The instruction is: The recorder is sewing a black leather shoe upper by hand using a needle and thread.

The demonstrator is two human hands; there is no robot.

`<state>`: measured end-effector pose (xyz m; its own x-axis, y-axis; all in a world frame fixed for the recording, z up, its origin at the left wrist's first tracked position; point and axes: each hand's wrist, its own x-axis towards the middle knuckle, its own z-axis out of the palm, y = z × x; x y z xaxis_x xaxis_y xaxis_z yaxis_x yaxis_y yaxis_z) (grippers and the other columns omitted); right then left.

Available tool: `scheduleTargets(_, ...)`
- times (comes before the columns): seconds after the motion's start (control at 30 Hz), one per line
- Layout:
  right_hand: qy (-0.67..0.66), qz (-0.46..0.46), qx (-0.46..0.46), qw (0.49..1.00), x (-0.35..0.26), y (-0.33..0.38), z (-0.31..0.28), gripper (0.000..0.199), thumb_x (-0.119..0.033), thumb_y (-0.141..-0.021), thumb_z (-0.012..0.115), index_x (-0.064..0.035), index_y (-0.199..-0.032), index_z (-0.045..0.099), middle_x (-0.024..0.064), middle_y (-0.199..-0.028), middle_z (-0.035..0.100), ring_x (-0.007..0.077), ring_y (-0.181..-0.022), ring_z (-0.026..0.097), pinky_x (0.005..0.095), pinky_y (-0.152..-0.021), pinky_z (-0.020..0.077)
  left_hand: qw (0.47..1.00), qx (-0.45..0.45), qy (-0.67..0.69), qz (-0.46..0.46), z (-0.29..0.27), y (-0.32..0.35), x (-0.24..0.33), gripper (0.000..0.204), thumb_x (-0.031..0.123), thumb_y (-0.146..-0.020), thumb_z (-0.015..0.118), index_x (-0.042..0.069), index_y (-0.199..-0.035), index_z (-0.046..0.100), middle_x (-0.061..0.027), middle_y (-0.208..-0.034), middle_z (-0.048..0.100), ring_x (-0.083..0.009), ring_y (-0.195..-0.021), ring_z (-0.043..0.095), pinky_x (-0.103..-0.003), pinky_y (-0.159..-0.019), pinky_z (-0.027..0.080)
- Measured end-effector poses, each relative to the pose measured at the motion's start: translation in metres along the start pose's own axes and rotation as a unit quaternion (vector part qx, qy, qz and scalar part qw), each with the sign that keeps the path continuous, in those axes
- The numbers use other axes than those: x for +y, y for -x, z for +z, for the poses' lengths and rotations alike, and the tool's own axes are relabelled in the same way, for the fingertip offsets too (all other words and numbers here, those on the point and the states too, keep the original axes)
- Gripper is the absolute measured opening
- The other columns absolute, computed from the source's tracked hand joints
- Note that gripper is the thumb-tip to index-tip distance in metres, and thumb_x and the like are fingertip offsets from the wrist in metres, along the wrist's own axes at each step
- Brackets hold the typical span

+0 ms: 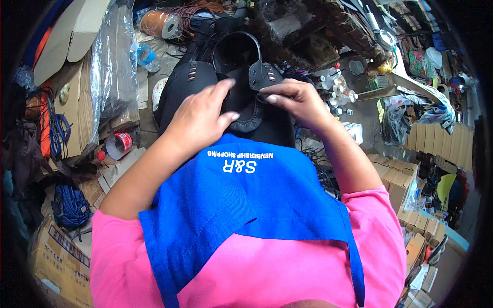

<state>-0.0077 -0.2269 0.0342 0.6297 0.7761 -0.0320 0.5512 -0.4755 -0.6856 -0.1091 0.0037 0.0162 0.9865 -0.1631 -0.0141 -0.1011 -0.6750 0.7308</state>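
Note:
On my lap, over black trousers, lies a black leather piece (245, 123) that resembles a sandal, with a stitched curved edge and a raised rounded strap (260, 50) at its far end. On its right side is a small flap with metal-looking studs. My right hand (300, 100) pinches the black leather near that flap between thumb and fingers. My left hand (203, 113) hovers at the left side of the piece, thumb and fingers apart. Whether its fingertips touch the leather I cannot tell. A blue apron (246, 200) covers the near part of my lap.
To the left stand cardboard sheets (77, 102) under clear plastic, a red-labelled bottle (120, 145) and a blue bag (72, 205). An orange cord spool (160, 23) lies far left. Several small white bottles (336, 87) crowd the right, with stacked brown boxes (395, 179) nearer.

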Motion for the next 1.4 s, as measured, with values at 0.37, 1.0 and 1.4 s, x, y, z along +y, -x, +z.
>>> scheduleTargets(0.37, -0.628, 0.066, 0.001, 0.775, 0.023, 0.018, -0.026, 0.028, -0.035, -0.086, 0.061, -0.0082, -0.084, 0.054, 0.0016, -0.084, 0.053, 0.0117, -0.087, 0.046, 0.0302, -0.077, 0.0363, 0.983, -0.058, -0.085, -0.149, -0.080, 0.020, -0.011, 0.027, 0.026, -0.086, 0.063, 0.000, -0.081, 0.064, -0.0135, -0.084, 0.059, -0.0283, -0.078, 0.059, -0.038, -0.072, 0.047)
scheduleTargets(1.0, 0.216, -0.027, 0.012, 0.976, 0.003, 0.021, 0.029, 0.028, -0.028, -0.086, 0.060, -0.0079, -0.070, 0.048, 0.0134, -0.066, 0.057, 0.0336, -0.067, 0.059, 0.0436, -0.059, 0.0434, 0.606, 0.034, 0.783, -0.134, -0.031, -0.012, -0.055, 0.042, 0.033, -0.099, 0.042, 0.015, -0.061, 0.039, 0.0018, -0.055, 0.037, -0.0119, -0.050, 0.038, -0.030, -0.064, 0.039)
scheduleTargets(1.4, -0.182, 0.143, 0.151, 0.961, 0.027, 0.021, -0.017, 0.042, -0.038, -0.090, 0.053, -0.0048, -0.115, 0.061, 0.0072, -0.108, 0.059, 0.0200, -0.111, 0.051, 0.0339, -0.098, 0.0353, 0.997, 0.069, 0.019, 0.038, -0.041, -0.067, -0.028, 0.048, 0.040, -0.085, 0.062, 0.005, -0.117, 0.059, -0.0131, -0.121, 0.058, -0.0204, -0.108, 0.056, -0.033, -0.091, 0.044)
